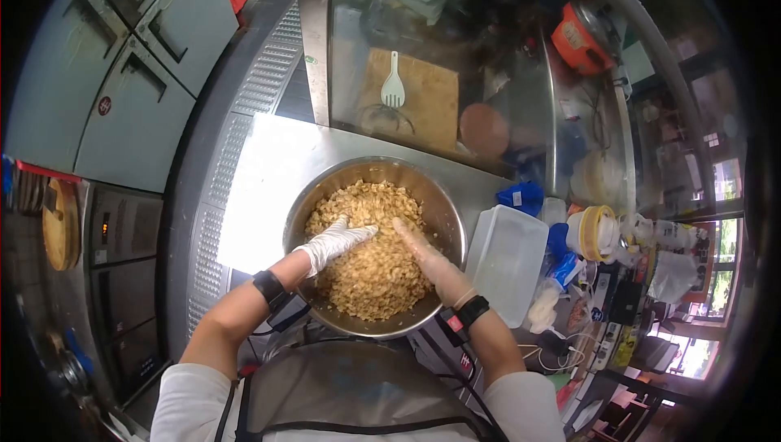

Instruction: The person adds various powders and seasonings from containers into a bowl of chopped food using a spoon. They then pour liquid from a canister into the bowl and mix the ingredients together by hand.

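A large steel bowl [457, 222] stands on the metal counter, filled with a chopped, golden-brown food mixture [374, 283] whose exact kind I cannot make out. My left hand [338, 244], in a white glove, reaches into the bowl from the left, fingers stretched out and thumb apart, touching the mixture. From the right comes my right hand [427, 259] in a see-through glove. Its fingers are extended along the mixture and point toward the far side, holding nothing that I can see. A gap of mixture shows between the two hands.
Right of the bowl sits a translucent plastic tub [508, 263], with a blue packet [521, 196] behind it. Past a glass panel, a pale slotted spoon [393, 88] lies on a wooden board [443, 96]. Grey cabinets [130, 76] stand at the far left.
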The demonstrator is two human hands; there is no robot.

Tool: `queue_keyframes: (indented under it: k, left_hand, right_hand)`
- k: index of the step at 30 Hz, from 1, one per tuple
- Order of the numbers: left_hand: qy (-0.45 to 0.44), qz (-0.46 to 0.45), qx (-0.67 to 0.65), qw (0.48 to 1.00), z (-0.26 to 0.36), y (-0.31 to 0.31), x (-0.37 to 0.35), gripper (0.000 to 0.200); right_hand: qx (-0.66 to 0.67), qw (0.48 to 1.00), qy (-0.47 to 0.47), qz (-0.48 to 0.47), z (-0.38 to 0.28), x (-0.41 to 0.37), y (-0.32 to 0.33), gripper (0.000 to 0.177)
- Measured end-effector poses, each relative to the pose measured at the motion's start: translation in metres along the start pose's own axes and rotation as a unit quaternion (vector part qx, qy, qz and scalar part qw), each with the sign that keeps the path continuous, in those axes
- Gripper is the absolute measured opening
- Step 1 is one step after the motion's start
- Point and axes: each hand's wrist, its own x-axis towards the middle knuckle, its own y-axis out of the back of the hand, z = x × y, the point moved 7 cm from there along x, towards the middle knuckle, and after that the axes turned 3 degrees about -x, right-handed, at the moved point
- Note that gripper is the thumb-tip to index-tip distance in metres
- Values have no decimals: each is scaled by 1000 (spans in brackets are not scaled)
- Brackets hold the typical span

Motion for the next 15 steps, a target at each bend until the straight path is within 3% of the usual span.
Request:
queue_keyframes:
  k: [1,2,3,4,6,7,8,10,11,12,14,15]
  left_hand:
    - [1,-39,237,971,5,-15,-5,66]
    - [4,-75,460,885,3,-22,-7,64]
    - [-18,-107,233,966,-5,12,23,50]
    - [-14,-104,233,967,-3,4,11,50]
    - [-62,-147,495,854,6,-32,-26,41]
    - [30,-105,79,991,1,-19,-26,43]
    - [29,-101,78,991,1,-14,-26,43]
    - [-69,-102,330,936,8,-18,-34,44]
    - [-72,-109,471,873,17,-42,-52,55]
    - [-69,-107,470,873,13,-37,-51,55]
    - [-214,-2,461,861,37,-20,-40,69]
    - [-195,43,415,888,41,-1,-29,79]
  right_hand:
    - [9,999,-48,22,-1,-1,-1,91]
    - [19,994,-97,42,-5,-4,-5,95]
    - [50,991,-114,53,-43,-8,-10,87]
    - [54,990,-117,51,-31,2,-12,87]
    - [63,991,-113,21,-1,25,-18,70]
    - [55,992,-109,29,-8,22,-16,58]
    - [56,992,-110,24,-3,24,-18,58]
    - [-34,995,40,84,-9,26,-11,59]
    - [-223,974,-13,45,-17,29,-5,58]
    - [-221,974,-15,43,-19,32,5,58]
    - [-402,911,87,35,-38,42,19,65]
    - [-273,952,96,95,-23,59,35,70]
